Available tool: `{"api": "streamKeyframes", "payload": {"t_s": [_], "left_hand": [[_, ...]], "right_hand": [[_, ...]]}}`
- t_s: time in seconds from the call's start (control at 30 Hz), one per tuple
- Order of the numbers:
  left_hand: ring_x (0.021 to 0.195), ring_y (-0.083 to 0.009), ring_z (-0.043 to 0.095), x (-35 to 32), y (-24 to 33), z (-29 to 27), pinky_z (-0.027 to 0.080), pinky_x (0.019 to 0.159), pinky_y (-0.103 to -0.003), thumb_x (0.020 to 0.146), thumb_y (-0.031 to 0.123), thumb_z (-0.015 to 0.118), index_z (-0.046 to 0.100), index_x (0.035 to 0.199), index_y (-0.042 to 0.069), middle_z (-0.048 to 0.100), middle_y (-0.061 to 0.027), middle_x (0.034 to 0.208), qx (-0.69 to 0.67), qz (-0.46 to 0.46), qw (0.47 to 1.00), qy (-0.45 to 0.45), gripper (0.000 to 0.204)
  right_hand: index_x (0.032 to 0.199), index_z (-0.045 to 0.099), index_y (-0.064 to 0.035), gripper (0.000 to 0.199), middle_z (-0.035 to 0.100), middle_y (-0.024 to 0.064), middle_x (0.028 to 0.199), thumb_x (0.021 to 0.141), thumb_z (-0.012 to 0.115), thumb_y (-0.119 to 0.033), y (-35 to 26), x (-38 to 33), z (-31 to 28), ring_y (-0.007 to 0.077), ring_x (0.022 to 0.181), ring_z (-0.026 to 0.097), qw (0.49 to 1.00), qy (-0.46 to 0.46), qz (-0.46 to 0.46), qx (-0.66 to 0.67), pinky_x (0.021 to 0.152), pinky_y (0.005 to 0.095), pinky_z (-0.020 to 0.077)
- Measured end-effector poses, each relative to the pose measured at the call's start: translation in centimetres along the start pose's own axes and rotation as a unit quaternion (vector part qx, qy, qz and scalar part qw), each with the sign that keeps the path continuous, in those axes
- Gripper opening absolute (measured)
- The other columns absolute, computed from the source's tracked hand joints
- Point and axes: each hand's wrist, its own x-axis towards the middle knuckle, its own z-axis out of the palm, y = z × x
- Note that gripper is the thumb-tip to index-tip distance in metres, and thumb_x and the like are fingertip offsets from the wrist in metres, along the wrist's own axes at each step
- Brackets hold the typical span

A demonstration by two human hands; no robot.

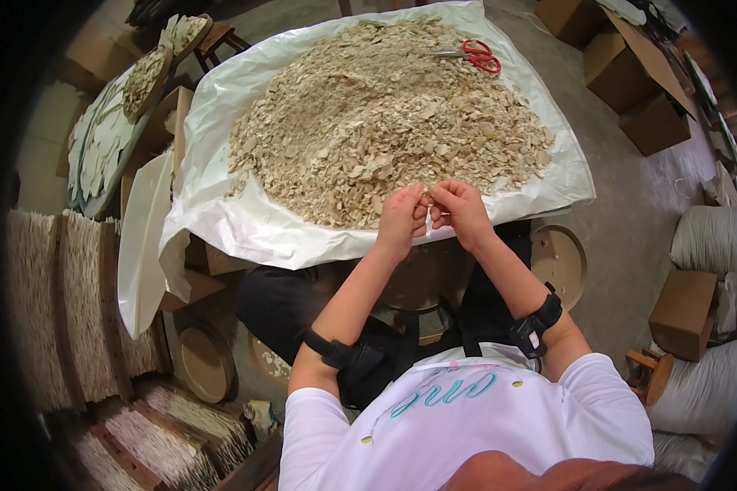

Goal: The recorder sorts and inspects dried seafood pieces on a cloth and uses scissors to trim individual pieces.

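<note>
Both hands meet at the near edge of the heap — left hand [400, 217] and right hand [462, 210] curled in, thumbs and forefingers pinching what looks like a small tan flake [427, 197] between them, too small to read its long axis or which way it points. Beyond lies the broad pile of pale flakes [368, 114], spread on a crinkled white sheet [213, 184]. Red-handled scissors [467, 54] rest at its far right, blades pointing left — cardboard boxes [626, 69] stand on the grey floor [622, 213].
</note>
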Motion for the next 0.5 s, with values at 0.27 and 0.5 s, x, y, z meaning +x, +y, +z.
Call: {"api": "streamKeyframes", "payload": {"t_s": [0.27,0.5], "left_hand": [[0.042,-0.0061,0.033,0.1,-0.04,-0.22,0.026,0.038,-0.021,0.088,0.026,0.045,0.048,0.067,0.006,0.039,0.0027,0.052,0.156,0.077,0.985,0.016,0.029],[0.054,-0.0082,0.044,-0.09,0.15,0.45,0.035,0.05,-0.024,0.088,0.023,0.045,0.052,0.067,0.002,0.048,0.0004,0.058,0.306,0.169,0.935,0.059,0.03]], "right_hand": [[0.095,0.058,0.0021,0.021,0.056,0.0029,0.067,0.082,0.053,-0.013,-0.46,-0.15,-0.1,0.0057,0.05,0.051,0.99,-0.04,-0.077,-0.111,0.042,0.019,0.0442],[0.092,0.059,0.0041,0.019,0.054,0.0048,0.068,0.082,0.052,-0.011,-0.48,-0.18,-0.06,0.0065,0.048,0.051,0.977,-0.031,-0.126,-0.17,0.041,0.0198,0.0434]]}}
